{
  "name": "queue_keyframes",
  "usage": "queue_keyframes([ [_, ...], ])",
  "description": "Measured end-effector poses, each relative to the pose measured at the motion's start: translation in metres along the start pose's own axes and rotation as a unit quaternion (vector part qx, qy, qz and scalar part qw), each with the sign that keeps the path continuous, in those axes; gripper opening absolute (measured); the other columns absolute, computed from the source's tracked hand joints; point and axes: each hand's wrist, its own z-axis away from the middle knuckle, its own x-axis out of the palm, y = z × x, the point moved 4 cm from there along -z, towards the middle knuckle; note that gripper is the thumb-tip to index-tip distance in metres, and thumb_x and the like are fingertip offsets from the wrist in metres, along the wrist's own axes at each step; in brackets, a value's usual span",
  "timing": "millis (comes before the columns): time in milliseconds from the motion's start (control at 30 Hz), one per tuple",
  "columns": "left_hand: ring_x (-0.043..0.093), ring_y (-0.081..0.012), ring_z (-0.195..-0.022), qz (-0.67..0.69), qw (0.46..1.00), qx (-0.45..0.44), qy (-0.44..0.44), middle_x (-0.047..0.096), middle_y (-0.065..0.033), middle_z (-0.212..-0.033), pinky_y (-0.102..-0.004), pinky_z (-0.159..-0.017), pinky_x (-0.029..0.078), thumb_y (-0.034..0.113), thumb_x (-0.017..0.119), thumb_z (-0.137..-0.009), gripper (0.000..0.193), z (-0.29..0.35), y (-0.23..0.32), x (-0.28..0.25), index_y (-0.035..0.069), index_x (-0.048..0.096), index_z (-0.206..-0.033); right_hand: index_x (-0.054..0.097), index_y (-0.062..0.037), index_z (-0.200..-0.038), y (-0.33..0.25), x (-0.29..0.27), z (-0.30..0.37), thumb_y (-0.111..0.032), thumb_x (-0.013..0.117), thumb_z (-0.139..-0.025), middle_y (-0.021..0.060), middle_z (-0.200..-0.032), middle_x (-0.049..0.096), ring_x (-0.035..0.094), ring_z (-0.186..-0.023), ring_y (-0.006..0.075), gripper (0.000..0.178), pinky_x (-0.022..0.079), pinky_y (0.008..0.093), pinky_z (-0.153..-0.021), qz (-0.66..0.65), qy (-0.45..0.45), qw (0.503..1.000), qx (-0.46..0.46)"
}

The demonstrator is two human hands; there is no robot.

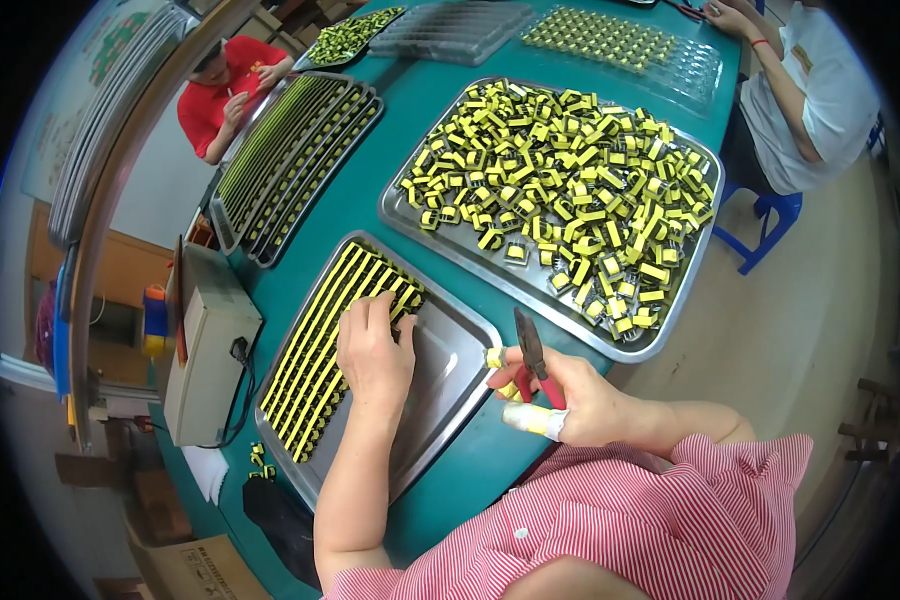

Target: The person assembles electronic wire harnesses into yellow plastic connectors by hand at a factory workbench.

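My left hand (pixel 377 350) reaches over a metal tray (pixel 450 365) in front of me, thumb and fingers apart, fingertips at the upper end of neat rows of small yellow-and-black transformers (pixel 320 350). Those rows fill the tray's left part; its right part is bare metal. Some of the rows are hidden behind that hand. In my right hand (pixel 580 395), beside the tray's right edge, is a pair of pliers (pixel 532 350) with red handles, dark jaws pointing up. Yellow and white wrappings cover several of its fingertips.
A larger tray (pixel 540 318) heaped with loose transformers lies beyond. Filled trays (pixel 305 170) and clear plastic trays (pixel 450 32) stand farther off on the green table (pixel 380 150). A beige box (pixel 210 350) is at left. Two people (pixel 235 90) work nearby, beside a blue stool (pixel 760 225) at right.
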Motion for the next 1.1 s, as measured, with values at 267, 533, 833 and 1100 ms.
queue_keyframes([
  [267, 0.055, -0.0261, -0.084, 0.149, 0.985, 0.089, -0.011, 0.056, -0.0069, -0.088, -0.0364, -0.069, 0.047, 0.012, 0.072, -0.066, 0.031, -0.049, 0.061, 0.027, 0.009, 0.06, -0.094, 0.05, 0.0, -0.111, -0.003, 0.001, 0.005, -0.02, 0.064, -0.081, 0.0095, -0.1, 0.059, 0.057, -0.09, 0.0151, 0.038, 0.045, 0.0286, -0.082, -0.036, 0.034, 0.999, 0.006],
  [533, 0.057, -0.0275, -0.084, 0.078, 0.987, 0.11, -0.085, 0.057, -0.0082, -0.085, -0.0387, -0.068, 0.047, 0.013, 0.068, -0.069, 0.023, -0.066, 0.07, 0.047, 0.008, 0.059, -0.09, 0.048, -0.002, -0.112, -0.009, 0.003, 0.005, -0.005, 0.059, -0.083, 0.0053, -0.095, 0.057, 0.053, -0.089, 0.0107, 0.031, 0.042, 0.0264, -0.08, 0.01, 0.027, 0.999, -0.017],
  [833, 0.05, -0.0081, -0.064, 0.595, 0.764, -0.225, -0.107, 0.053, -0.0007, -0.074, -0.0204, -0.056, 0.039, 0.007, 0.06, -0.08, 0.015, -0.002, 0.014, -0.007, -0.001, 0.054, -0.092, 0.049, -0.0017, -0.108, -0.022, 0.006, -0.023, -0.009, 0.064, -0.079, 0.0055, -0.092, 0.058, 0.056, -0.087, 0.012, 0.034, 0.044, 0.0272, -0.079, 0.077, 0.107, 0.99, -0.049],
  [1100, 0.051, -0.0099, -0.066, 0.686, 0.654, -0.308, -0.082, 0.055, -0.0045, -0.079, -0.0215, -0.057, 0.04, 0.008, 0.057, -0.084, 0.027, 0.082, -0.011, -0.05, -0.003, 0.053, -0.108, 0.054, -0.0005, -0.099, -0.026, 0.059, -0.055, -0.014, 0.064, -0.077, 0.0062, -0.081, 0.061, 0.058, -0.073, 0.0118, 0.027, 0.047, 0.026, -0.067, 0.11, 0.011, 0.993, -0.046],
])
